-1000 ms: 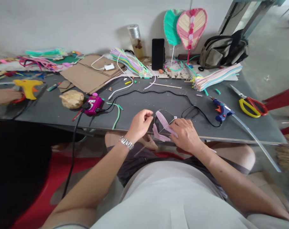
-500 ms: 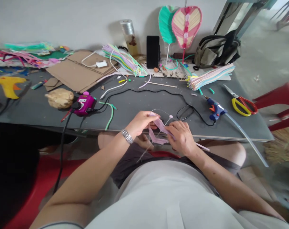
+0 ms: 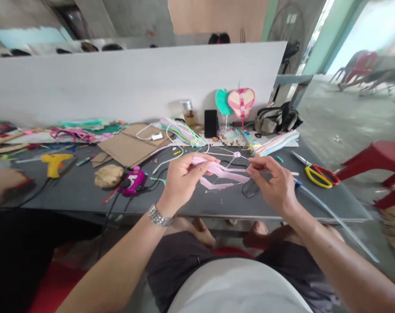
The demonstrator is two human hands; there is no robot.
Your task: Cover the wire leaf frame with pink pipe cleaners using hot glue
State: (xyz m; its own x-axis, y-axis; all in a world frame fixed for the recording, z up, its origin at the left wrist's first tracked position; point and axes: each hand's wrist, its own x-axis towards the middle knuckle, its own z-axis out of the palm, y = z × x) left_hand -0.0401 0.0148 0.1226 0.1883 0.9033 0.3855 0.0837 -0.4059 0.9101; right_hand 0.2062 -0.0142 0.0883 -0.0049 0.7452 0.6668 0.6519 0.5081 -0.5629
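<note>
Over the front part of the grey table, my left hand [image 3: 184, 180] pinches folded pale pink strips [image 3: 228, 173] between thumb and fingers. The strips stretch to the right, toward my right hand [image 3: 275, 182]. The fingers of my right hand are pinched together at the right side of a thin wire frame [image 3: 230, 161], and a strip end sticks out beyond them. A small pale pink flower [image 3: 237, 154] sits on the wire between both hands. Exactly how the strips are wound on the wire cannot be made out.
Scissors [image 3: 317, 174] and a clear glue stick [image 3: 339, 221] lie at the right. A purple power socket [image 3: 134, 181], yellow glue gun [image 3: 55, 164] and cardboard [image 3: 135, 148] are on the left. Another person's hand [image 3: 13, 180] is at far left. Behind stand a phone [image 3: 210, 123] and two heart-shaped fans [image 3: 241, 103].
The view has tilted up, showing more wall. Both hands and the wire frame are higher over the table and the hands are farther apart. Another person's hand has come into view.
</note>
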